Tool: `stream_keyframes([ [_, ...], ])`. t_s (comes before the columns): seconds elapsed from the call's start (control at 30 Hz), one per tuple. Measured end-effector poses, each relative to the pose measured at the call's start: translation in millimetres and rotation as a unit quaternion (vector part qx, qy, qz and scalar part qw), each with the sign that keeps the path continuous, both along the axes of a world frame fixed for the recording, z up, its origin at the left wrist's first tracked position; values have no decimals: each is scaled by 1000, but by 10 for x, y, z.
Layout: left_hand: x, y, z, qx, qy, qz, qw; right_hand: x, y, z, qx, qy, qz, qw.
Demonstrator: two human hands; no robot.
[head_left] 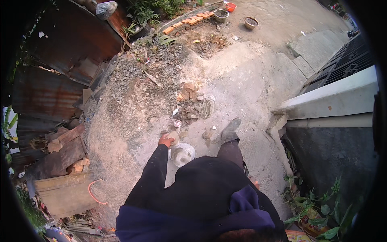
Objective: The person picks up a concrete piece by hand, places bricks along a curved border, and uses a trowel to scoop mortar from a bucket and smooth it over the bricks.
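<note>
My left hand (164,140) is closed round a pale, stone-like lump (173,137), just above the rim of a white bucket (174,162). Wet-looking grey stuff shows inside the bucket. A small round container (177,124) with a pink-and-white top stands just beyond the hand. On the right, a reddish patch beside my thigh seems to be part of my right hand (256,184). My body hides the rest of it, so its fingers do not show.
Ahead lie broken brick (188,92), a grey mound (205,107) and gravel (133,88). Rusty metal sheets (48,92) and boards (64,193) line the left. A low wall (330,101) runs along the right. Farther off are two basins (250,23) (221,16) and a brick row (188,21).
</note>
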State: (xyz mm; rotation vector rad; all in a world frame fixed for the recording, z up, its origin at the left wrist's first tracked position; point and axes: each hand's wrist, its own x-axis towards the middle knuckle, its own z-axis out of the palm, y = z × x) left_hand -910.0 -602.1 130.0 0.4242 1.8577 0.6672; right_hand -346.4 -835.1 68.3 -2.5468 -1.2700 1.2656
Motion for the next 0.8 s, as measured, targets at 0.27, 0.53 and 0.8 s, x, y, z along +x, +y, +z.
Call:
stream_keyframes([
  [0.27, 682, 479, 185, -80, 12, 242, 967, 1178, 2384, -168, 32, 114, -153, 981],
  [0.53, 1286, 1230, 191, -91, 11, 281, 955, 1283, 5162, 972, 12, -22, -117, 993],
  [0.8, 1264, 2529, -648, -118, 9, 293, 949, 1662, 6439, 220, 26, -71, 112, 991],
])
